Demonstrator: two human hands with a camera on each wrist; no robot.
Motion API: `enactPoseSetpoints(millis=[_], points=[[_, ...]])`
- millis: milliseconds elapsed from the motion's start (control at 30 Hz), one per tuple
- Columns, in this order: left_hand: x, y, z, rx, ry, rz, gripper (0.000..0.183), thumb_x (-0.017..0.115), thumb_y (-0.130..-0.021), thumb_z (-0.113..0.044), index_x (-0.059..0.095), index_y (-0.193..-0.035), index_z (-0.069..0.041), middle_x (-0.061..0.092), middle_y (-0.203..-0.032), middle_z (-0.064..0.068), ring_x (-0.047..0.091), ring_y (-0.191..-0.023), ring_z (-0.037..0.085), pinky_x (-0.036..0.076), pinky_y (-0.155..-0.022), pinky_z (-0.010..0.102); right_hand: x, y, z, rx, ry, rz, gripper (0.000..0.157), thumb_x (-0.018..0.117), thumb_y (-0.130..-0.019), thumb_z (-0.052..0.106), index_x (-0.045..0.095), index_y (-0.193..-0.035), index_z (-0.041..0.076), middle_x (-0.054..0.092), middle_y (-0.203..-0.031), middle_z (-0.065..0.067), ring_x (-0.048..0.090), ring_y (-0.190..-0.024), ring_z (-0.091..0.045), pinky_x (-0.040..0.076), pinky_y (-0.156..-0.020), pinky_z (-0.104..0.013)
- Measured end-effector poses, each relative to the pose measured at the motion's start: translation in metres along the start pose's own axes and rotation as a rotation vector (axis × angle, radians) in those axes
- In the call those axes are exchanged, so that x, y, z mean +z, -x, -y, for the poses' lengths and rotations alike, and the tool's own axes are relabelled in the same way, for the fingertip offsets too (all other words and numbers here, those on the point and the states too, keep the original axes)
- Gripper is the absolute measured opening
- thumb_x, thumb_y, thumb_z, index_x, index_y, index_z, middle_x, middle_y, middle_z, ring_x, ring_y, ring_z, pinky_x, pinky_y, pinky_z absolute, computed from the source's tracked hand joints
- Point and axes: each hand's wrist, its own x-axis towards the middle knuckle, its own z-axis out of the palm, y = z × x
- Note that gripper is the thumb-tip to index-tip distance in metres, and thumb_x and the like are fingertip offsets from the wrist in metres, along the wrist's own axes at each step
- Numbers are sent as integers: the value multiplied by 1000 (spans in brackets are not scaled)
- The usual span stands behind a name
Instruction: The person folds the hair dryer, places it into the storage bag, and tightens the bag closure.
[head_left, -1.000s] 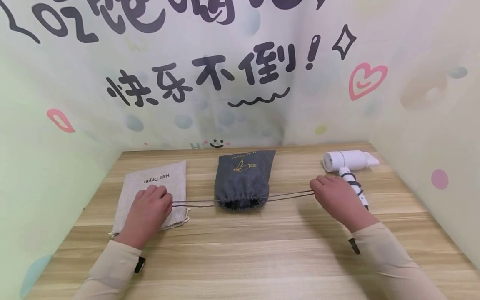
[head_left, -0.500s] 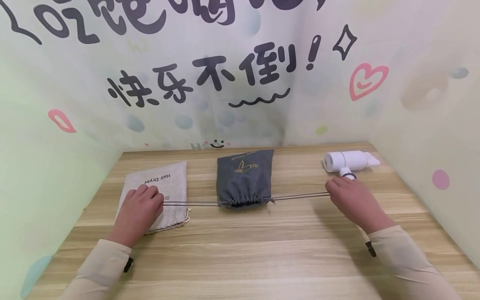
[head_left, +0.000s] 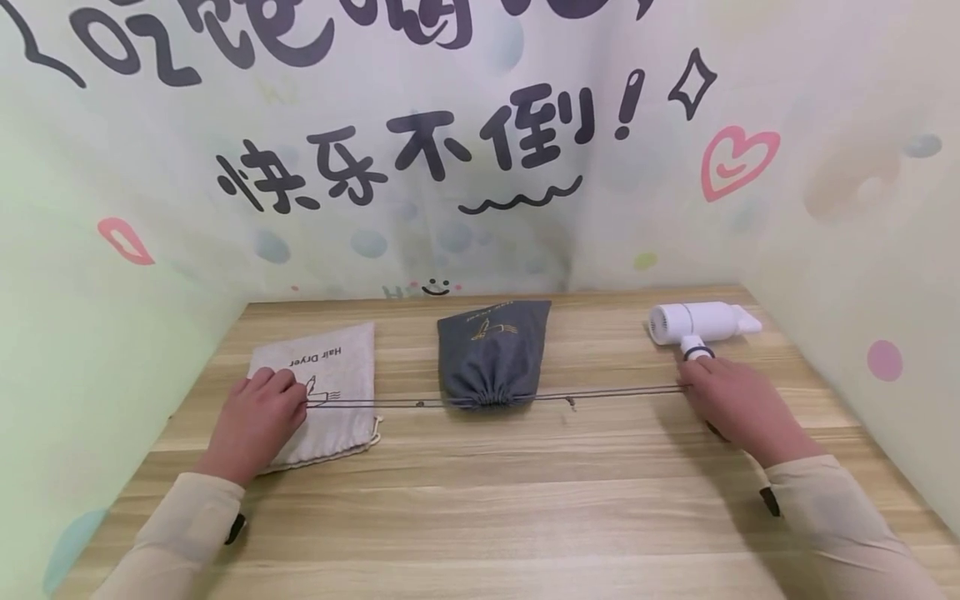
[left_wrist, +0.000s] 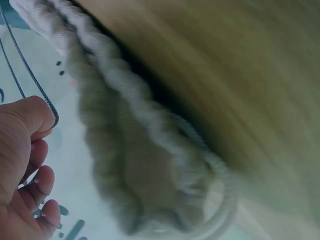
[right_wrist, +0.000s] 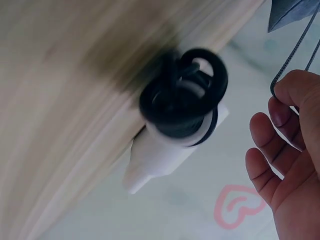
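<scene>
Head view: the gray pouch (head_left: 491, 354) lies on the table (head_left: 480, 517), mouth gathered, cords (head_left: 630, 392) taut between left hand (head_left: 258, 421) and right hand (head_left: 738, 408); uneven pull could drag it. Left wrist view: thumb and forefinger pinch a cord loop (slippage would slacken it), other fingers loose. Right wrist view: likewise, near the hair dryer (right_wrist: 172, 127), which a swing could strike.

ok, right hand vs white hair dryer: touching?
Apart. The right wrist view shows a clear gap between the right hand and the hair dryer, though they overlap in the head view.
</scene>
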Motion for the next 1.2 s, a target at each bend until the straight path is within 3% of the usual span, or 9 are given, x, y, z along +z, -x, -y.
enactPoseSetpoints(millis=[267,467,633,767,933,1033,1200], points=[[4,-1,3,3,7,-32,11,71,-75,-4,60,-74,-8,54,-79,6,50,-76,31,38,-58,43,-2,5,-6,18,-8,-28,26,73,-88,18,49,-81,13,42,-65,4,36,-53,-14,34,-44,-33],[3,0,2,-47,35,38,10,73,-76,-6,63,-74,-9,56,-80,5,51,-75,30,42,-57,44,1,2,-6,41,-16,-14,30,78,-77,9,49,-78,13,41,-64,5,35,-53,-14,33,-45,-33],[7,-11,-8,-73,122,79,10,78,-79,-9,69,-77,-7,57,-78,5,51,-73,28,46,-60,43,1,-4,-4,60,-16,1,26,76,-80,10,50,-80,12,43,-66,3,40,-53,-17,38,-46,-39],[9,-23,-18,-101,144,85,20,81,-80,-19,70,-83,-3,57,-80,8,53,-76,32,48,-63,46,0,-6,-7,118,-38,74,22,76,-83,15,54,-83,13,47,-68,1,45,-56,-21,41,-50,-43],[10,-35,-34,-166,187,109,25,79,-83,-23,71,-91,0,60,-90,13,57,-85,37,50,-70,51,-8,-4,-11,286,-70,191,23,74,-88,23,56,-82,10,50,-71,-4,50,-61,-23,44,-53,-45],[12,-42,-44,-155,225,108,23,77,-84,-21,70,-91,0,60,-92,13,57,-88,37,49,-75,51,-12,-3,-12,380,-87,271,32,73,-89,28,57,-91,0,52,-76,-12,53,-63,-28,45,-51,-48],[18,-50,-53,-98,235,74,21,79,-81,-19,70,-88,-1,59,-91,12,58,-87,35,50,-74,49,-11,-2,-14,448,-116,356,46,71,-89,30,51,-106,-8,53,-83,-21,56,-65,-34,47,-53,-52]])
